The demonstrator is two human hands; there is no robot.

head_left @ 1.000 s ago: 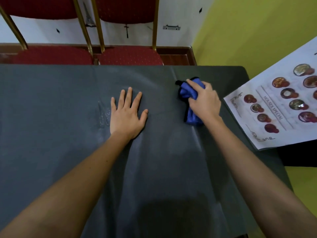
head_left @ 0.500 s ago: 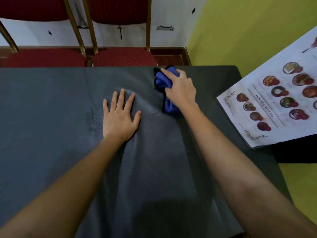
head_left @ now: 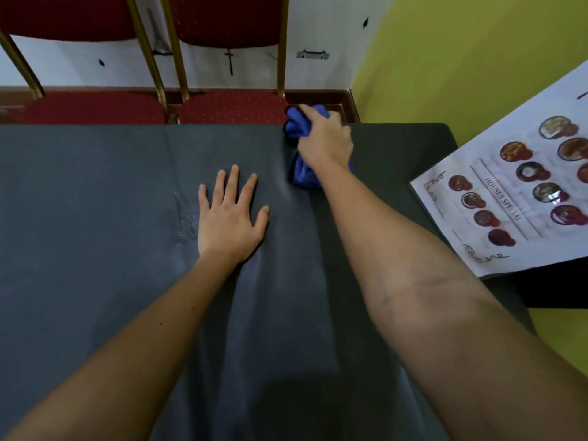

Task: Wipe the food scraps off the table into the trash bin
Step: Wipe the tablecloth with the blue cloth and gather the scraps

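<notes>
Head view: right hand clenched round cloth at far edge of table, partly past that edge. Left hand flat, fingers spread, pressed down near table middle. Faint specks just left of left hand; bin not in view. Press cloth firmly, sweep one way toward an edge, gather without scattering.
</notes>
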